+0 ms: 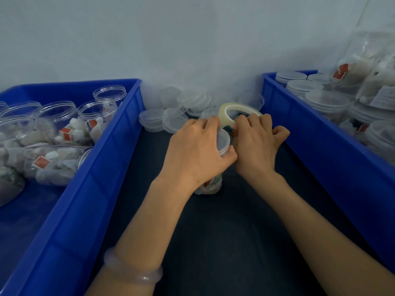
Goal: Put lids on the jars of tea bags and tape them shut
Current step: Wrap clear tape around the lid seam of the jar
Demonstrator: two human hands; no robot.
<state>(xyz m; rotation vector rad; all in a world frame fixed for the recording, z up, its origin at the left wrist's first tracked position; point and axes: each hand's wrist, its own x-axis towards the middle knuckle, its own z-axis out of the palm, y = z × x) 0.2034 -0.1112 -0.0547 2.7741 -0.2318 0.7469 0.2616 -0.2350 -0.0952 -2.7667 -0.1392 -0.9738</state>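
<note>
A clear jar of tea bags [210,185] stands on the dark table between two blue crates. A clear lid [223,141] sits on its top. My left hand [198,150] wraps around the jar's top and lid from the left. My right hand [256,144] holds a roll of clear tape [233,110] just behind the lid, fingertips close to the lid's edge. Most of the jar is hidden under my left hand.
The left blue crate [102,167] holds several open jars of tea bags [64,129]. The right blue crate [320,133] holds lidded jars [327,103]. Loose clear lids [171,118] lie piled against the wall behind the hands. Dark table [224,242] stretches toward me.
</note>
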